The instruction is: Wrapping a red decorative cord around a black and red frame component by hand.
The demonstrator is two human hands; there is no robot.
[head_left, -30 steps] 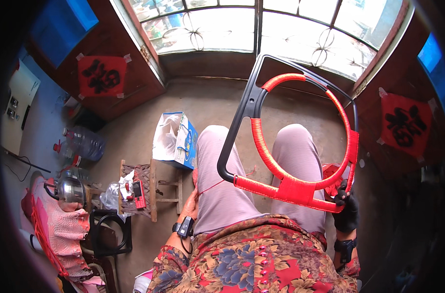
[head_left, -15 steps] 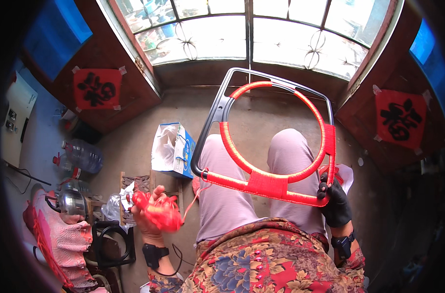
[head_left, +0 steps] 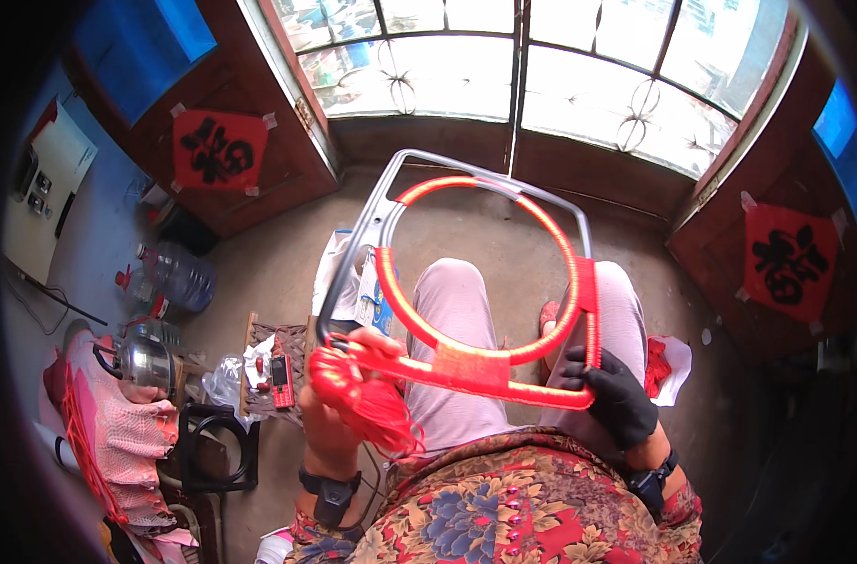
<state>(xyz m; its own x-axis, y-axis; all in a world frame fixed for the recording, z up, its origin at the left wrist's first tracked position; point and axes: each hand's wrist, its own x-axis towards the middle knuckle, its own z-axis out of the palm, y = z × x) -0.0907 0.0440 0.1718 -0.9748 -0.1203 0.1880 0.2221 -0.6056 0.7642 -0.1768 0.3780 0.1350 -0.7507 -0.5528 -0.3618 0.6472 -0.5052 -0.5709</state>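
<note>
i see a part-wrapped black frame (head_left: 471,368), a lap (head_left: 457,414) beneath it; at its lower right corner the gloved right hand (head_left: 616,395) is curled around it, seemingly steadying it; at its lower left, the left hand (head_left: 325,414) clasps a red cord bundle (head_left: 367,399).

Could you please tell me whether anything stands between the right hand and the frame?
Only the black glove; the right hand holds the red-wrapped frame at its near right corner, and nothing else visible intervenes.

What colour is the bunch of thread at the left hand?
The thread is bright red, showing best in the head view.
</note>
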